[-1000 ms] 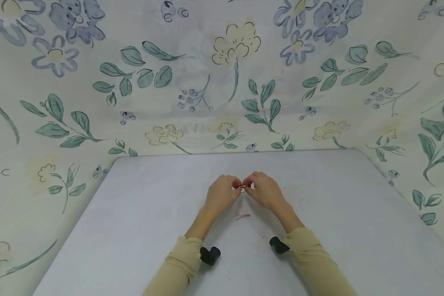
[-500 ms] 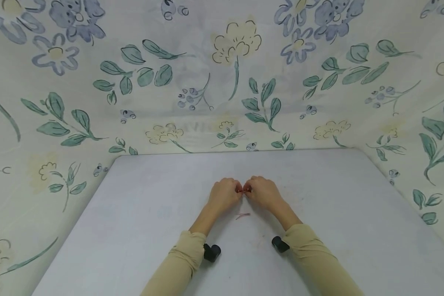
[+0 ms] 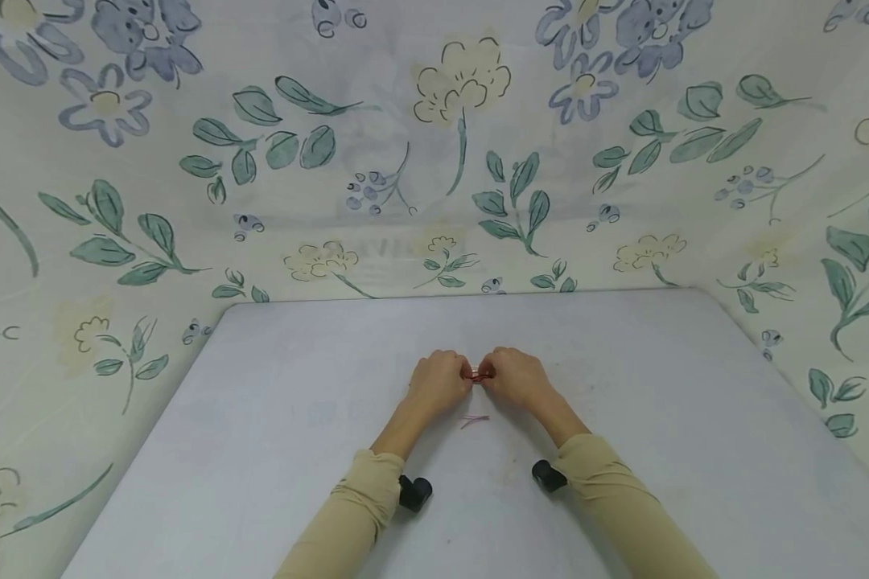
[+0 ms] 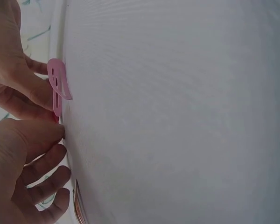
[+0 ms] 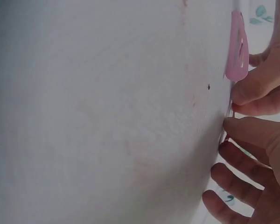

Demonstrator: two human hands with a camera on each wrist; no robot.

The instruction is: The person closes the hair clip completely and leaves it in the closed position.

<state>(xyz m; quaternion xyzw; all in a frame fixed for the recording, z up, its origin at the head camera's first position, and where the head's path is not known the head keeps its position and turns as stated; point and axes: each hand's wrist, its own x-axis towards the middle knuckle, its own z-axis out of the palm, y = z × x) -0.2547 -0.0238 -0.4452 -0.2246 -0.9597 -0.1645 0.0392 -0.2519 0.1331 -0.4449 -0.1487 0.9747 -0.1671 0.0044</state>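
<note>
A small red hair clip [image 3: 478, 376] is pinched between both hands, low over the white table; fingers cover most of it. My left hand [image 3: 440, 383] holds its left end and my right hand [image 3: 516, 378] its right end, the fingertips nearly meeting. In the left wrist view only a sliver of red shows beside the left thumb. Nearer to me, between the forearms, a pink snap hair clip [image 3: 475, 420] lies on the table with its two parts spread apart. The right wrist view shows this pink clip [image 5: 237, 46] close to the hands, held by neither.
A thin copper-coloured thing [image 4: 78, 205] lies on the table beside the left hand's fingers, its kind unclear. The white table [image 3: 297, 418] ends at a flower-patterned cloth [image 3: 376, 193] behind. Black wrist cameras [image 3: 414, 493] hang under both sleeves.
Both hands have come slightly down and nearer with the red clip, then stayed almost in place while the fingers shifted a little on it. The pink clip has stayed where it lay.
</note>
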